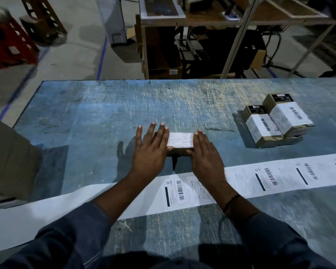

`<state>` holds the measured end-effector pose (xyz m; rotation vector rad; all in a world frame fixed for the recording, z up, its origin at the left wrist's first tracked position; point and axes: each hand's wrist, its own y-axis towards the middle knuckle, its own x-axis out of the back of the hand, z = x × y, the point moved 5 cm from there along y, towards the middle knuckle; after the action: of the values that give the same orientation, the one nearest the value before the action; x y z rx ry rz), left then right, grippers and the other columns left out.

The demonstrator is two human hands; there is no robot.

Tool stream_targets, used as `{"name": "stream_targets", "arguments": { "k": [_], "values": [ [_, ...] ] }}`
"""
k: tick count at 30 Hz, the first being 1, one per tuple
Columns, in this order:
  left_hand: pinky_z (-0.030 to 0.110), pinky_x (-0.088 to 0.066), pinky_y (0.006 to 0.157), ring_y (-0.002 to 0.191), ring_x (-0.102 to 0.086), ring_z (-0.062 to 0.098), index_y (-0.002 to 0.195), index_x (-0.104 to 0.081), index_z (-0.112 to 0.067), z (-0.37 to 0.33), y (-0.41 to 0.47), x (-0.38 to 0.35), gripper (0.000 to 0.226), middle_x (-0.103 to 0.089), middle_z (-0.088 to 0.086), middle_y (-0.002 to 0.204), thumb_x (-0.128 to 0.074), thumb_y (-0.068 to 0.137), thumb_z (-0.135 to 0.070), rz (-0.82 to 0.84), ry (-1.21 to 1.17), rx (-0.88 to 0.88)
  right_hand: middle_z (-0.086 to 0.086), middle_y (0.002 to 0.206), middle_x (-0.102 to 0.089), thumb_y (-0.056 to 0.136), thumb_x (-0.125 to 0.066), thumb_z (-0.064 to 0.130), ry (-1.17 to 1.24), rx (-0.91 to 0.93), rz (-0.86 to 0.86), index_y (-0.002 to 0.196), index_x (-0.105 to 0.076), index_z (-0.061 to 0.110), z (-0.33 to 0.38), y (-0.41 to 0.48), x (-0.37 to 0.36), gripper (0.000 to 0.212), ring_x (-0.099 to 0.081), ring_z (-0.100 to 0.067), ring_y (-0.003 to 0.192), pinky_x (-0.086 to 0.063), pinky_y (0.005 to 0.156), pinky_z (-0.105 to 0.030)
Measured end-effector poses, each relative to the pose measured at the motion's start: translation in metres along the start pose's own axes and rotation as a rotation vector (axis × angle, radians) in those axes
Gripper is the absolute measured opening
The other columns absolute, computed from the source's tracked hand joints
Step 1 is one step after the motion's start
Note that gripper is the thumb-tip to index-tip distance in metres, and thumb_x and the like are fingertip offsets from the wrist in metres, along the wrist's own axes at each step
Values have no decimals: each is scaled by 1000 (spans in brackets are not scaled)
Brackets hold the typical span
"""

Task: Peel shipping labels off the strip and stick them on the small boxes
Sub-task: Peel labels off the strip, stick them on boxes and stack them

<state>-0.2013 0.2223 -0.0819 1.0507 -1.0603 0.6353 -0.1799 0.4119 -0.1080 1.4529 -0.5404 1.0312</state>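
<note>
A small box (179, 152) was seen at the middle of the worn blue table (85, 117), with a white label (180, 140) laid across its top. The left hand (151, 146) was pressed flat on the box's nine o'clock end, its fingers straight and spread apart. The right hand (205, 152) was laid on the three o'clock end, fingers straight and close together, with the thumb set against the near side of the box. At six o'clock from the box, the label strip (260, 177) was stretched across the table from eight o'clock to three o'clock, passing under both forearms. An unpeeled label (184, 191) with a barcode was seen on it between the wrists. At two o'clock from the box, well apart, a pile of labelled boxes (277, 121) was stacked. A cardboard carton (10, 162) was stood at the table's nine o'clock edge.
</note>
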Motion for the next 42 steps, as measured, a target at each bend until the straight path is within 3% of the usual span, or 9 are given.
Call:
{"name": "stream_targets", "arguments": {
  "k": [7,13,21,24,28,30,33,39,42],
  "values": [
    [56,-39,113,132,-60,33,128,-72,-16,0,-15,7,31,-68,5,138,-63,104,-34,-376,-37,-6,-16,139,-64,103,-64,29,-18,29,-213,137,-63,3,4,-8,13,43,-60,-33,131,-52,98,-52],
    [50,-40,114,122,-67,26,107,-80,-19,19,2,14,24,-75,1,124,-76,91,-37,-330,-324,-40,5,138,-63,91,-76,37,692,-302,20,125,-67,14,-16,18,23,41,-58,-16,132,-45,108,-26],
    [42,-45,113,108,-73,20,100,-80,-11,13,8,13,21,-78,6,111,-74,95,-30,-395,-370,-225,0,159,-43,86,-82,19,644,-153,166,148,-51,17,-17,23,2,69,-38,-14,148,-38,118,-32],
    [43,-43,114,115,-70,18,104,-80,-14,20,9,8,23,-77,2,118,-77,89,-31,-319,-479,-155,1,154,-44,83,-86,28,672,-142,200,146,-48,18,-15,26,10,74,-40,-12,145,-37,115,-25],
    [38,-42,114,126,-63,17,109,-81,-21,38,14,13,34,-72,-3,129,-75,83,-43,-179,-755,12,9,146,-53,82,-84,43,832,-359,338,149,-44,33,-28,36,7,78,-52,-6,132,-48,105,-27],
    [32,-40,113,132,-57,14,122,-74,-29,45,16,9,49,-63,-5,144,-75,81,-56,-41,-787,126,6,141,-59,80,-86,40,833,-392,368,142,-52,31,-34,40,6,71,-58,-10,127,-52,100,-28],
    [32,-45,109,132,-53,8,145,-54,-31,49,12,-1,81,-55,-9,148,-84,76,-60,175,-871,236,2,129,-62,77,-91,27,779,-316,320,131,-58,20,-31,43,18,64,-61,-7,115,-50,86,-12],
    [30,-51,101,116,-61,0,126,-67,-32,48,0,8,64,-64,-18,127,-87,72,-60,130,-889,101,6,125,-47,71,-93,28,548,-13,264,119,-49,19,-13,16,38,66,-48,-13,113,-47,92,-27],
    [37,-49,104,120,-57,4,134,-60,-38,42,-10,4,74,-61,-22,133,-83,69,-68,207,-788,43,9,129,-43,68,-92,38,513,19,327,112,-47,26,-8,9,41,64,-42,-10,118,-44,92,-23]
  ]
}}
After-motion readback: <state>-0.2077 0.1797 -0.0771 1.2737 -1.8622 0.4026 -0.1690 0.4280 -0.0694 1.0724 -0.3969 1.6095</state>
